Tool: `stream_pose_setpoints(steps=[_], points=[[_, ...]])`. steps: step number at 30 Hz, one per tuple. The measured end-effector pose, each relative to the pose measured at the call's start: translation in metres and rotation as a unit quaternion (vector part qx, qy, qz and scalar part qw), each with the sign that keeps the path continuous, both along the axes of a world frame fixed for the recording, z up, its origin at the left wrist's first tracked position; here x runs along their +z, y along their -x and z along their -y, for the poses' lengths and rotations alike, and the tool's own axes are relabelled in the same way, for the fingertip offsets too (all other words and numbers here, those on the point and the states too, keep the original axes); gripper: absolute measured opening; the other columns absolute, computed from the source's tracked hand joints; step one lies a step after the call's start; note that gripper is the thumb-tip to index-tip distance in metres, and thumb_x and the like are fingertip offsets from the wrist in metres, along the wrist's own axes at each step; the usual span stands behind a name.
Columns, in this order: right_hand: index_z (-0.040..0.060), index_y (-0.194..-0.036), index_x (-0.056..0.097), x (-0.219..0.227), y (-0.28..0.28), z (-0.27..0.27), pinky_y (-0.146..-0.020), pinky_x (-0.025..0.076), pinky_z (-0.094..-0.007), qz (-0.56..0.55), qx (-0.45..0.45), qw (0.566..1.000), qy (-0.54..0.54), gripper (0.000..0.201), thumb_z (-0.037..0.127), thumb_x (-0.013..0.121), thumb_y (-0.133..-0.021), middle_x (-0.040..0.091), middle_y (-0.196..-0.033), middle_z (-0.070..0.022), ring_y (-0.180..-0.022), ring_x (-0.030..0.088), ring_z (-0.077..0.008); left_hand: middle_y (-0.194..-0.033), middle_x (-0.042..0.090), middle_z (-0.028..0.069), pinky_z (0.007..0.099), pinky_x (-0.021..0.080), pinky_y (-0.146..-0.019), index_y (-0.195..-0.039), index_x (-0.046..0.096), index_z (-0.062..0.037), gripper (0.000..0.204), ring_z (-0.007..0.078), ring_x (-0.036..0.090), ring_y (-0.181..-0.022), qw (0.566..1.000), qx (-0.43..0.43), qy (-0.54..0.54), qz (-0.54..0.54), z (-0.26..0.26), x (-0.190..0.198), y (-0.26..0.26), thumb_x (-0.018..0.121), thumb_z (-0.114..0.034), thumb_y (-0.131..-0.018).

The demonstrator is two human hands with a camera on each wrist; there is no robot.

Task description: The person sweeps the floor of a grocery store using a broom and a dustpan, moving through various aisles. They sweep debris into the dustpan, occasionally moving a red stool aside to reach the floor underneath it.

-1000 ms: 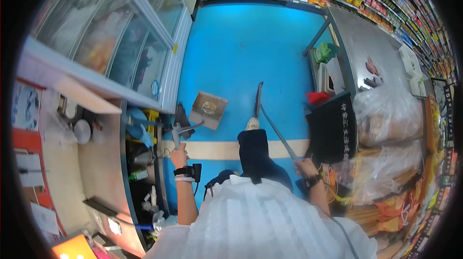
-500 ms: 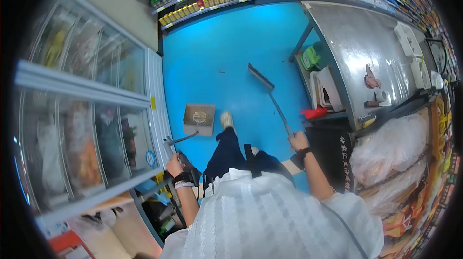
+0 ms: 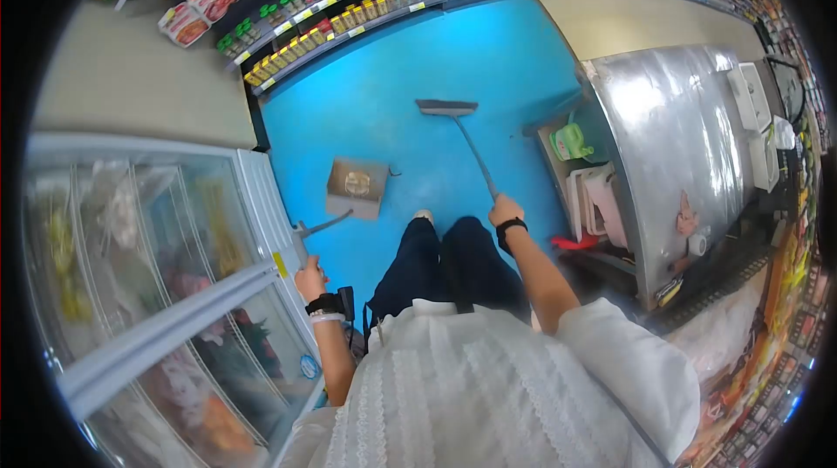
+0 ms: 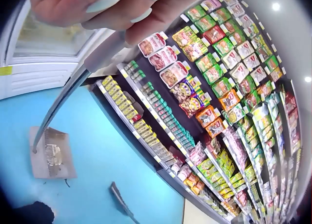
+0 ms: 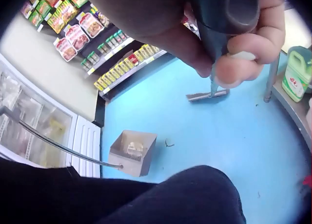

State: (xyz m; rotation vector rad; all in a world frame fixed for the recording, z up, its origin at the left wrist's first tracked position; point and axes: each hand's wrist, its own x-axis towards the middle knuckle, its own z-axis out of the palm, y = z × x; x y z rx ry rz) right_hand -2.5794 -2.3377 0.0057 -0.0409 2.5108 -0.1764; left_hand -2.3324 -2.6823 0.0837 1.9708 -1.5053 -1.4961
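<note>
My left hand (image 3: 311,280) grips the grey handle of a long-handled dustpan (image 3: 357,187). The pan is low at the blue floor, its mouth turned away from the handle, with pale litter and comb-like teeth inside in the right wrist view. In my right hand (image 3: 506,211) is the grey stick of a broom (image 3: 475,158); the fingers wrap round it. The broom head (image 3: 446,108) lies ahead on the floor, farther out than the pan and apart from it. A small dark scrap (image 5: 169,143) sits beside the pan.
A glass-door fridge (image 3: 174,328) stands on the left. Shelves of packets and jars (image 3: 349,10) cross the far side. On the right is a metal table (image 3: 667,171), with a green jug (image 3: 569,143) and white trays below. Blue floor (image 3: 488,40) runs between them.
The view has turned left and moved forward; fridge and far shelves look nearer. The broom head has swung round to lie crosswise, left of where it was. Both hands keep their grips.
</note>
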Motion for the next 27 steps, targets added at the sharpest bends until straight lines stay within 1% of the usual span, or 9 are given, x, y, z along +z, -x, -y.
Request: stream_pose_setpoints(steps=[4, 8, 10, 13, 14, 17, 20, 22, 27], points=[[0.0011, -0.099, 0.055, -0.006, 0.086, 0.018, -0.074, 0.046, -0.0419, 0.023, -0.048, 0.998, 0.022, 0.030, 0.019, 0.052, -0.075, 0.059, -0.091, -0.0201, -0.087, 0.057, -0.0325, -0.047, 0.043, 0.0059, 0.0283, 0.034, -0.034, -0.058, 0.046, -0.0004, 0.026, 0.0151, 0.041, -0.036, 0.998, -0.053, 0.015, 0.005, 0.037, 0.015, 0.107, 0.061, -0.020, -0.066], [-0.0025, -0.092, 0.057, -0.012, 0.151, 0.005, -0.057, 0.048, -0.0389, -0.048, -0.087, 0.989, 0.106, 0.026, 0.017, 0.053, -0.075, 0.061, -0.070, -0.0190, -0.059, 0.061, -0.0290, -0.048, 0.045, 0.0061, 0.0285, 0.034, -0.034, -0.060, 0.050, 0.0024, 0.026, 0.0147, 0.042, -0.036, 0.993, -0.114, 0.036, 0.009, 0.060, 0.010, 0.214, 0.060, -0.021, -0.067], [-0.0044, -0.095, 0.055, 0.011, 0.186, 0.008, -0.066, 0.048, -0.0406, 0.036, -0.157, 0.975, 0.150, 0.029, 0.016, 0.051, -0.076, 0.061, -0.080, -0.0218, -0.072, 0.061, -0.0329, -0.048, 0.046, 0.0063, 0.0286, 0.035, -0.035, -0.062, 0.052, 0.0035, 0.027, 0.0146, 0.043, -0.037, 0.987, -0.148, 0.060, 0.009, 0.067, 0.017, 0.276, 0.060, -0.021, -0.067], [-0.0099, -0.091, 0.054, 0.060, 0.237, 0.024, -0.051, 0.049, -0.0347, 0.053, -0.263, 0.941, 0.208, 0.028, 0.013, 0.054, -0.075, 0.060, -0.068, -0.0208, -0.049, 0.061, -0.0248, -0.049, 0.048, 0.0079, 0.0300, 0.036, -0.037, -0.063, 0.053, 0.0040, 0.028, 0.0152, 0.044, -0.037, 0.969, -0.233, 0.065, 0.050, 0.072, 0.027, 0.371, 0.061, -0.023, -0.068], [-0.0099, -0.091, 0.054, 0.063, 0.252, 0.029, -0.051, 0.049, -0.0347, 0.047, -0.283, 0.935, 0.207, 0.028, 0.013, 0.054, -0.075, 0.060, -0.068, -0.0207, -0.049, 0.061, -0.0248, -0.049, 0.048, 0.0079, 0.0300, 0.036, -0.037, -0.063, 0.053, 0.0040, 0.028, 0.0152, 0.044, -0.037, 0.964, -0.254, 0.064, 0.047, 0.078, 0.022, 0.401, 0.061, -0.023, -0.068], [-0.0133, -0.082, 0.055, 0.087, 0.303, 0.033, -0.049, 0.048, -0.0314, 0.033, -0.375, 0.889, 0.260, 0.026, 0.011, 0.055, -0.072, 0.058, -0.061, -0.0198, -0.049, 0.061, -0.0240, -0.048, 0.047, 0.0077, 0.0302, 0.036, -0.036, -0.062, 0.052, 0.0041, 0.029, 0.0155, 0.044, -0.037, 0.947, -0.316, 0.053, 0.026, 0.070, 0.020, 0.481, 0.061, -0.023, -0.068], [-0.0132, -0.075, 0.053, 0.083, 0.352, 0.028, -0.042, 0.045, -0.0286, 0.052, -0.453, 0.831, 0.320, 0.022, 0.008, 0.055, -0.071, 0.056, -0.058, -0.0148, -0.045, 0.058, -0.0190, -0.046, 0.045, 0.0058, 0.0282, 0.035, -0.034, -0.060, 0.052, 0.0018, 0.026, 0.0141, 0.042, -0.037, 0.931, -0.360, 0.052, 0.028, 0.067, 0.025, 0.570, 0.062, -0.021, -0.068], [-0.0130, -0.075, 0.053, 0.094, 0.387, 0.033, -0.039, 0.043, -0.0271, 0.032, -0.510, 0.785, 0.351, 0.020, 0.007, 0.055, -0.070, 0.054, -0.057, -0.0123, -0.043, 0.057, -0.0173, -0.046, 0.045, 0.0048, 0.0276, 0.036, -0.034, -0.060, 0.051, 0.0006, 0.024, 0.0131, 0.042, -0.036, 0.921, -0.388, 0.035, 0.004, 0.060, 0.020, 0.627, 0.062, -0.020, -0.068], [-0.0121, -0.081, 0.054, 0.090, 0.478, 0.017, -0.039, 0.042, -0.0257, -0.008, -0.570, 0.725, 0.388, 0.020, 0.003, 0.058, -0.069, 0.055, -0.058, -0.0110, -0.044, 0.056, -0.0157, -0.046, 0.045, 0.0039, 0.0274, 0.036, -0.033, -0.057, 0.050, -0.0003, 0.024, 0.0128, 0.042, -0.036, 0.879, -0.476, -0.003, -0.013, 0.034, 0.002, 0.775, 0.061, -0.019, -0.067]])
